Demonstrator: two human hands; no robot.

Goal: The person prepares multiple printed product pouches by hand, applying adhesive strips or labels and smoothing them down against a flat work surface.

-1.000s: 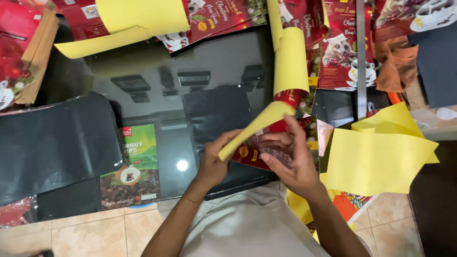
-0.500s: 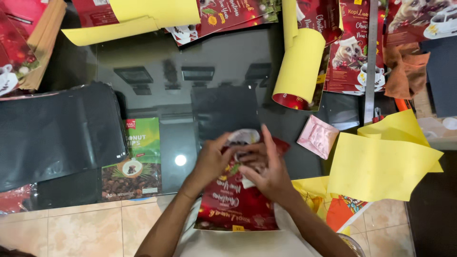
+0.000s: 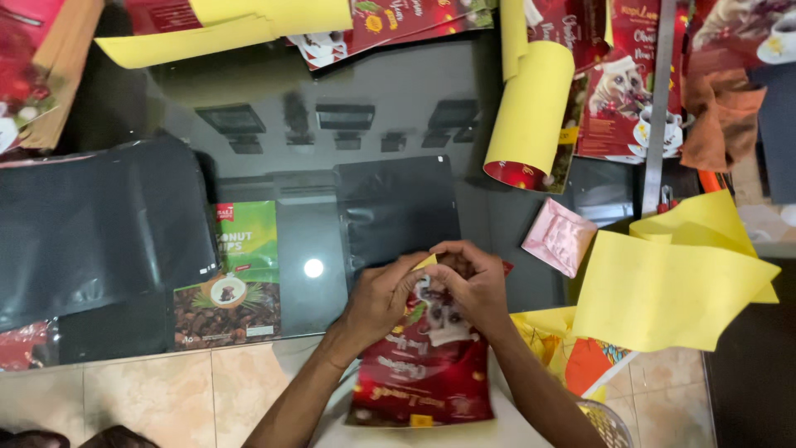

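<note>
Left hand [image 3: 383, 299] and right hand [image 3: 466, 286]: both closed in a pinch on the top edge of a red printed label sheet [image 3: 423, 373], fingertips meeting at a small yellow corner of backing that shows between them. The sheet hangs from the near edge of the dark glass worktop [image 3: 332, 166] down over the person's lap, printed face up. Change since a second ago: the long strip of yellow backing then standing up between the hands is gone from the grasp, and the red sheet, then bunched at the worktop edge, now lies drawn out flat toward the body; judged, the peeling has returned to its start at a corner. Half a second ago the hands already sat at this top edge, so little differs but a tighter pinch. Surroundings: black pouch [image 3: 398, 207] just beyond the hands; pink sachet [image 3: 560, 236] to the right; loose yellow backing sheets [image 3: 672, 290] further right; rolled yellow sheet [image 3: 531, 112] beyond; green snack pouch [image 3: 236, 274] to the left; large black sheet [image 3: 99, 224] at far left
</note>
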